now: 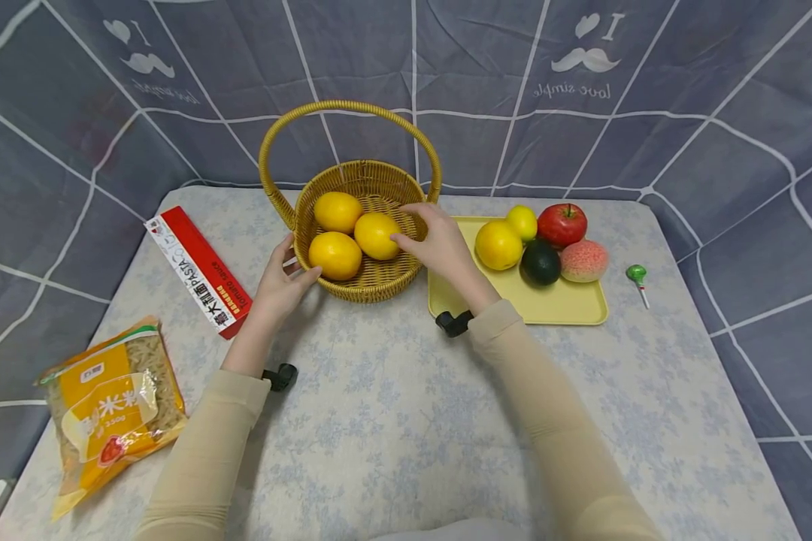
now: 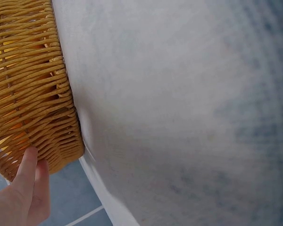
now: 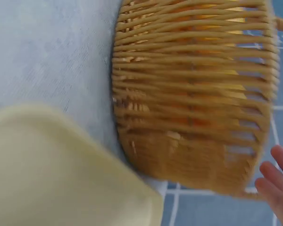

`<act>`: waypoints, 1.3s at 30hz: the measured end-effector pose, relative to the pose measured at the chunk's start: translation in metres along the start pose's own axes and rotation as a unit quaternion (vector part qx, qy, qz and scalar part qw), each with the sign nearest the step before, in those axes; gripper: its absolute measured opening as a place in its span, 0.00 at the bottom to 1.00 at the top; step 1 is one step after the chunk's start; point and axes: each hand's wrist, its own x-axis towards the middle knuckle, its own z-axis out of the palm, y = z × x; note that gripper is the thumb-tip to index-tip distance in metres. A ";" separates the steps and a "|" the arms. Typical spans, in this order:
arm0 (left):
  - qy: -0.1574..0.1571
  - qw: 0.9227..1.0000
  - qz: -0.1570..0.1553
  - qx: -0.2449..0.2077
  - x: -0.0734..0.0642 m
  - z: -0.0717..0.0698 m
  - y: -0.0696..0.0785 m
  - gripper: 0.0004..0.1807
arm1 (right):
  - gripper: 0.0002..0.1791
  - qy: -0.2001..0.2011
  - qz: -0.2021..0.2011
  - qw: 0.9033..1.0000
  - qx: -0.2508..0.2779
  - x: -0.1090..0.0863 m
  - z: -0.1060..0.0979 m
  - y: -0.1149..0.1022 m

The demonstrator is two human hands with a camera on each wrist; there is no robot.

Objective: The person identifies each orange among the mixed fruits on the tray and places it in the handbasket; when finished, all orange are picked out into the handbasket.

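A woven basket (image 1: pixel 368 293) with a tall arched handle (image 1: pixel 349 105) contains three plump yellow-orange fruits: one at the back (image 1: pixel 338 211), one at the front (image 1: pixel 334 256) and one on the right (image 1: pixel 377 235). My left hand (image 1: pixel 280 282) rests against the basket's left side, thumb at the rim; in the left wrist view its extended fingers (image 2: pixel 27 167) touch the weave. Over the basket's right rim, my right hand (image 1: pixel 440 240) has thumb and fingers spread apart, its thumb tip right at the edge of the right fruit. Fingers (image 3: pixel 276 176) also show beside the basket in the right wrist view.
Right of the basket, a yellow tray (image 1: pixel 568 308) bears a yellow-orange fruit, lemon, red apple, avocado and pinkish fruit. A lollipop (image 1: pixel 637 278) lies farther right. A red pasta box (image 1: pixel 203 270) and an orange food bag (image 1: pixel 115 409) lie on the left. Grey curtain (image 1: pixel 480 68) surrounds the table.
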 end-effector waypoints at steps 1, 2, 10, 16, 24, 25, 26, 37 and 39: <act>0.000 1.000 0.000 -0.002 0.000 0.000 0.000 0.47 | 0.29 0.008 -0.001 1.000 0.015 -0.004 -0.005 0.002; -0.001 1.000 0.001 -0.002 0.000 0.000 0.000 0.47 | 0.28 0.017 -0.001 0.999 0.030 -0.008 -0.009 0.005; 0.000 1.000 -0.004 -0.002 0.000 -0.001 0.000 0.47 | 0.26 0.077 0.017 0.993 0.093 -0.036 -0.045 0.029; -0.002 1.000 -0.001 -0.005 0.000 -0.001 -0.001 0.47 | 0.25 0.122 0.047 0.987 0.089 -0.049 -0.066 0.049; -0.002 1.000 -0.002 -0.004 0.001 -0.001 -0.001 0.47 | 0.31 0.159 0.083 0.981 0.069 -0.057 -0.083 0.072; -0.002 1.000 -0.001 -0.003 0.001 -0.001 -0.001 0.47 | 0.31 0.160 0.090 0.981 0.068 -0.057 -0.084 0.073; -0.002 1.000 -0.002 -0.004 0.001 -0.001 -0.001 0.47 | 0.32 0.159 0.096 0.980 0.067 -0.058 -0.085 0.075; 0.000 1.000 -0.004 -0.002 -0.001 0.000 0.002 0.47 | 0.38 0.129 0.130 0.982 0.053 -0.053 -0.086 0.087; -0.002 1.000 -0.003 -0.002 -0.002 0.000 0.002 0.47 | 0.40 0.121 0.134 0.982 0.047 -0.050 -0.085 0.088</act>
